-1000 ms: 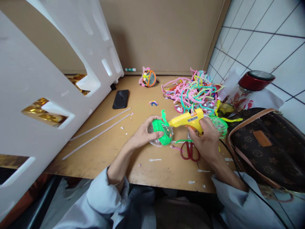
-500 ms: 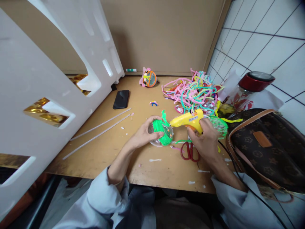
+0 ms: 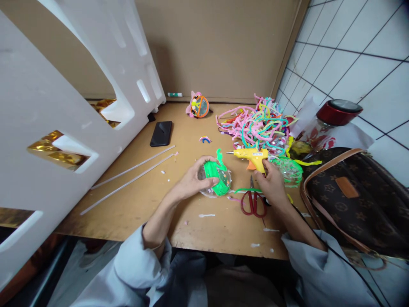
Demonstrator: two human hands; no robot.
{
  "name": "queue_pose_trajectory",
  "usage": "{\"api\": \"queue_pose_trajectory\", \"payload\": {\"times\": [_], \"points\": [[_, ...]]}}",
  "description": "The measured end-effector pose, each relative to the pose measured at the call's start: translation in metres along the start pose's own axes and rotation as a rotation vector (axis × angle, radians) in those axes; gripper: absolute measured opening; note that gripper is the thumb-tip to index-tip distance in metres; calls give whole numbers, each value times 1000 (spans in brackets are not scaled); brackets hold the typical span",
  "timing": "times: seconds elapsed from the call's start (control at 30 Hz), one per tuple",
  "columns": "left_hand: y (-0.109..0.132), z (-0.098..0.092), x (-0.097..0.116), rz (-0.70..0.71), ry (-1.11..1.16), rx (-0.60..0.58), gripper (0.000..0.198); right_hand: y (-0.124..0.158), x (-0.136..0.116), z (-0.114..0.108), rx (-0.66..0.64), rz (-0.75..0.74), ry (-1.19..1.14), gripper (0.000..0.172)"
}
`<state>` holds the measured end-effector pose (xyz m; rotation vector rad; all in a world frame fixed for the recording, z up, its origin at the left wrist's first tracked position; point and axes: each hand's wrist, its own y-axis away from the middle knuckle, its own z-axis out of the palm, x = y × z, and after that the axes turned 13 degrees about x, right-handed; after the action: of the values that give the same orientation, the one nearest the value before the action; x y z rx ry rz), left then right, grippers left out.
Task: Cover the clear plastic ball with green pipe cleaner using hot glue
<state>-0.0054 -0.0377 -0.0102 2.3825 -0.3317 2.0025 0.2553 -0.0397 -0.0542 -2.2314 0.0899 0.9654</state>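
My left hand [image 3: 200, 177] is closed around a clear round plastic ball [image 3: 225, 175] partly wrapped in a bright green pipe cleaner [image 3: 212, 170]. One green end stands up from the top of the ball. In my right hand [image 3: 271, 183] is a yellow glue gun [image 3: 251, 155], held by its handle. Its metal nozzle points left, above the ball and apart from it. Below the gun lie red-handled scissors [image 3: 253, 204], beside a loose green strip. A second clear ball with green on it [image 3: 290, 170] rests behind my right hand.
A tangled heap of coloured pipe cleaners [image 3: 255, 125] lies at the back right. Nearby are a brown handbag [image 3: 361, 204], a red-lidded jar [image 3: 335, 115], a decorated ball [image 3: 200, 105], a phone [image 3: 161, 133], two thin sticks [image 3: 128, 182] and a white plastic panel [image 3: 73, 106].
The glue gun has drawn back from the green pipe cleaner, and its nozzle is now higher and more level. My left hand keeps its hold on the ball.
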Motion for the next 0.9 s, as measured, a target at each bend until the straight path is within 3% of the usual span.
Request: {"api": "queue_pose_trajectory", "payload": {"times": [0.17,0.37,0.47,0.53,0.63,0.77,0.83,0.9], "points": [[1,1,0,10,0,-3,52,4,5,5,16,-155,195,36],[2,2,1,28,-7,-14,54,6,0,2,-98,-264,404,31],[1,3,0,46,-16,10,52,6,-9,-3,-85,-323,458,27],[1,3,0,46,-26,24,53,5,-24,-8,-25,-338,373,26],[2,4,1,28,-25,29,55,5,-60,-17,24,-371,39,26],[2,5,2,53,-18,33,53,5,-106,-23,-94,-396,-238,28],[1,5,2,66,-26,39,52,3,-116,-22,-121,-408,-290,14],[1,5,1,66,-34,50,51,2,-117,-20,-138,-399,-325,18]]}}
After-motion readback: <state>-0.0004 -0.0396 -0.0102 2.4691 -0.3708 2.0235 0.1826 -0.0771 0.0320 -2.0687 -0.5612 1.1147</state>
